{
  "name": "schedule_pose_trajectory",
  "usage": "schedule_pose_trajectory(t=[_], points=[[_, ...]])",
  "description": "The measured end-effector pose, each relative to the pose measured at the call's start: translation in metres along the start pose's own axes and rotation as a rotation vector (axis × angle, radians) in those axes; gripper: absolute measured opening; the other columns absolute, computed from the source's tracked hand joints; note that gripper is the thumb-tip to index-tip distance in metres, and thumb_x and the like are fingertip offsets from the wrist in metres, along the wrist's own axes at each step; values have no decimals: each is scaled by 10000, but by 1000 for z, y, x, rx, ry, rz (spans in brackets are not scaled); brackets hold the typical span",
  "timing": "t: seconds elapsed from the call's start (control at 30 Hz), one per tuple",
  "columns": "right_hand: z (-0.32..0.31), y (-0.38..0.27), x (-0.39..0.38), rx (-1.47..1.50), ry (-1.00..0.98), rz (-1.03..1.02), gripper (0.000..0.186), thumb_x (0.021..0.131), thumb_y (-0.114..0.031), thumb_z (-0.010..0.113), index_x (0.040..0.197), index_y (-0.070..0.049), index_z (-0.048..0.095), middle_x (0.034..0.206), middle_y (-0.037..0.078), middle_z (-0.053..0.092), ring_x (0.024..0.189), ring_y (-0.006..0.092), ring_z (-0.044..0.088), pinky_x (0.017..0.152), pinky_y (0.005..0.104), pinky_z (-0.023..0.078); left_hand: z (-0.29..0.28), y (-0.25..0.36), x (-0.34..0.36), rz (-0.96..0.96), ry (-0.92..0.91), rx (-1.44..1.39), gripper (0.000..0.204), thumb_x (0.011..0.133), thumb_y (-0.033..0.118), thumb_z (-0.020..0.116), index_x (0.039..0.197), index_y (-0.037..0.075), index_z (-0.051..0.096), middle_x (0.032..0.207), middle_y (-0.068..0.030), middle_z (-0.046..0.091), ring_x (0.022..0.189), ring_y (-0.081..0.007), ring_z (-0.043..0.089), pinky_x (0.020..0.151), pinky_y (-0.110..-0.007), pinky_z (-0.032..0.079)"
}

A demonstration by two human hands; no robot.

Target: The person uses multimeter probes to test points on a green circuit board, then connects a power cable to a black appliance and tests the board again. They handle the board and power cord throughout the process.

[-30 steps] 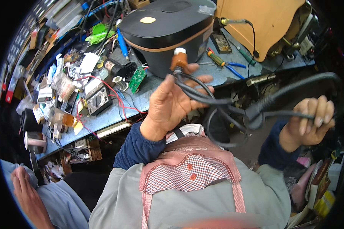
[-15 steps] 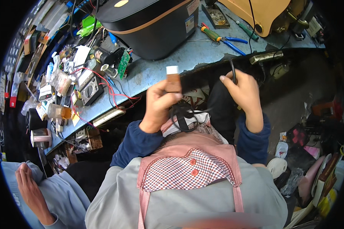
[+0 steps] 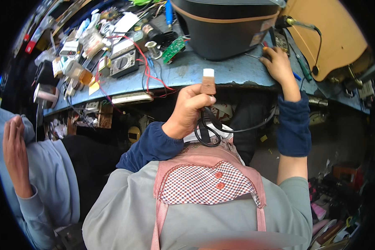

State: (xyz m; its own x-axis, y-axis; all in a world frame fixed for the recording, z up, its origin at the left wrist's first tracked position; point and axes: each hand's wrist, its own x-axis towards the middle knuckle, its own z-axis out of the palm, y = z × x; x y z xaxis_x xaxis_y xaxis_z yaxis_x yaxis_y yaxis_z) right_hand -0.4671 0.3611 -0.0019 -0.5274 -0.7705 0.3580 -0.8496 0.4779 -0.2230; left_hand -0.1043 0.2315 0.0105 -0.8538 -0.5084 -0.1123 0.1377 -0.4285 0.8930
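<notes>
My L hand is closed on the brown connector, white end up, held out by the bench's front edge. Its black cord loops below my fist over the apron, then runs R toward my other arm, where I lose it. My R hand is over on the bench, fingers curled by an orange-handled tool, R of the big black bin. Can't tell from here if I've a proper grip on it or am just touching, bc my fingers cover most of it.

Risks, I'd say: cord slack could snag on the bench edge or my R sleeve if that arm pulls back fast, yanking the connector. A careless R reach might also knock the green screwdriver or catch the soldering iron & its lead, both close by.

Room: bare strip of bench in front of the bin, approx. between the circuit board and my R hand. L side's tight: multimeter, red wires trailing past the edge, jar etc.. Co-worker's hand is far L, well apart from mine.
</notes>
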Motion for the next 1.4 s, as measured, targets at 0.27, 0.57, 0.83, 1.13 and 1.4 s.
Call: schedule_pose_trajectory(t=[0.27,0.57,0.83,1.13,1.4], points=[[7,24,-26,-324,229,33,199,1022,-210,689,1170,-80,717,1084,240,717,1000,478,702,856,580,590,-1,-4,-2,-27,-3,15,130,882,91,740,998,32,741,895,32,676,792,-58,584,744,-250,466],[14,36,25,-492,299,293,256,1014,-302,715,1148,-92,773,1329,277,685,1223,481,658,981,649,513,2,1,26,257,67,64,532,847,83,659,1364,-40,689,945,-12,669,827,-112,640,748,-256,470],[19,-11,78,1651,155,398,768,1154,-650,481,1646,-61,491,1605,112,579,1439,284,534,1197,463,421,-5,-17,105,560,345,194,583,902,73,606,1482,16,626,1022,2,651,810,-130,659,674,-290,541],[31,10,39,1549,283,361,623,1138,-689,478,1396,-145,640,1266,26,667,1145,186,612,963,342,443,7,-7,107,501,310,242,804,792,169,729,1533,-104,578,1008,-134,732,893,-192,678,817,-333,561],[17,-24,-15,1328,540,161,722,1190,-572,457,1711,-78,382,1678,103,492,1528,260,453,1297,451,308,13,8,150,390,199,97,159,760,85,744,889,17,682,801,-15,646,750,-149,576,679,-348,472]])
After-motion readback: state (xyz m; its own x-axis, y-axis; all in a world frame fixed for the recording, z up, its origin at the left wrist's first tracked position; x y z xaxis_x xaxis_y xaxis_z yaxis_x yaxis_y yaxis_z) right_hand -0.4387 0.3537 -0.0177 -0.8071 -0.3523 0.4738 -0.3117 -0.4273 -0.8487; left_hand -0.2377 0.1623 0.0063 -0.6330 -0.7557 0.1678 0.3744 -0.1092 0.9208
